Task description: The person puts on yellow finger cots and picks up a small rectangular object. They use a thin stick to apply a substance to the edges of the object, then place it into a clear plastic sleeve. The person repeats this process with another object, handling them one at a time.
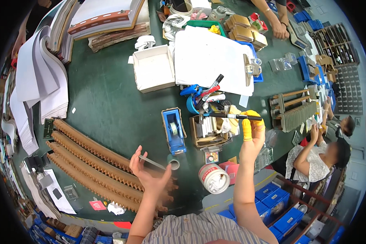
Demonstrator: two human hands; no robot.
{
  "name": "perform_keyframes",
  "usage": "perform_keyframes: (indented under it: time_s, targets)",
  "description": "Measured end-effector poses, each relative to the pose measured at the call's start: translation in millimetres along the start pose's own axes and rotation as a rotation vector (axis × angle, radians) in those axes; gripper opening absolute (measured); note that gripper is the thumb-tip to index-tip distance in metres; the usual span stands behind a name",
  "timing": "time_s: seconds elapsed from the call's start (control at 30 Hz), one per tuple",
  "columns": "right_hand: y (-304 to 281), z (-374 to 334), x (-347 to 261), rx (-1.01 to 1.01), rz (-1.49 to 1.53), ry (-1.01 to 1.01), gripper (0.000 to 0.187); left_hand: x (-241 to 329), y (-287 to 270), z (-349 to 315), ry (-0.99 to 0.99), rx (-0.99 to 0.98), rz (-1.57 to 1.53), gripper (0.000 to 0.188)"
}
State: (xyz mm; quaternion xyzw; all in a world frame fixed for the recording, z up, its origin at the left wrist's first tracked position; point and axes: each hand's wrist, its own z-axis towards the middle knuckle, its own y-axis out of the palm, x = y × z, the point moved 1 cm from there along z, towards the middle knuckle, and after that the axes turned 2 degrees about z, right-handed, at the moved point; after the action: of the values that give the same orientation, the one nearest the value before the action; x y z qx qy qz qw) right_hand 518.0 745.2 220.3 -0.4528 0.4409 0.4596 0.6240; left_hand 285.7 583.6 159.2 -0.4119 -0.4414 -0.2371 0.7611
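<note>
In my left hand (151,175), a thin, flat, greyish strip (152,162) is pinched between the thumb and the fingers, seen nearly edge-on. My right hand (254,129), with yellow finger covers on several fingertips, is raised and grips a slim black pen-shaped tool (231,116) with a pale middle. The tool lies almost level, pointing left, above a cardboard box (198,142) of cards and papers. Just beyond my left hand's thumb stands a small roll (173,164). Brown curved, notched racks (95,156) lie to the left, partly behind my left hand.
A blue tape dispenser (175,132), a holder of markers (194,106) and a white tub (214,179) stand mid-table. Farther back are a white box (154,87) and white sheets (211,61) with a clip. Grey slotted racks (295,116) stand right. Other people work nearby.
</note>
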Motion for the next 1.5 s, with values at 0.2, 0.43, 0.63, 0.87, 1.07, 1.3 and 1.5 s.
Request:
perform_keyframes:
  time_s: [0.2,0.43,0.63,0.87,1.07,1.3,1.5]
  targets:
    - [13.6,-5.7,-5.8,-0.032,-0.289,-0.168,0.022,-0.6,0.2,0.1,0.002,0.008,0.002,0.102]
    - [34.2,1.2,14.4,-0.178,-0.686,-0.443,0.025,-0.4,0.6,-0.3,-0.001,0.002,0.013,0.102]
    - [51.8,-0.1,2.9,-0.247,-0.703,-0.511,0.025,1.4,0.3,0.3,-0.004,-0.010,0.020,0.101]
    - [67.2,5.0,2.4,-0.278,-0.755,-0.454,0.023,3.6,2.1,1.3,-0.009,0.001,0.045,0.102]
    - [55.3,-8.9,-16.5,-0.413,-0.623,-0.231,0.055,3.3,2.2,-0.6,0.005,-0.015,0.042,0.102]
    - [63.4,26.5,5.5,-0.159,-0.153,-0.186,0.059,7.6,4.0,0.0,-0.001,-0.025,0.043,0.100]
    - [64.7,29.7,3.2,-0.231,-0.415,-0.354,0.029,8.0,3.3,-0.3,-0.016,-0.012,0.022,0.098]
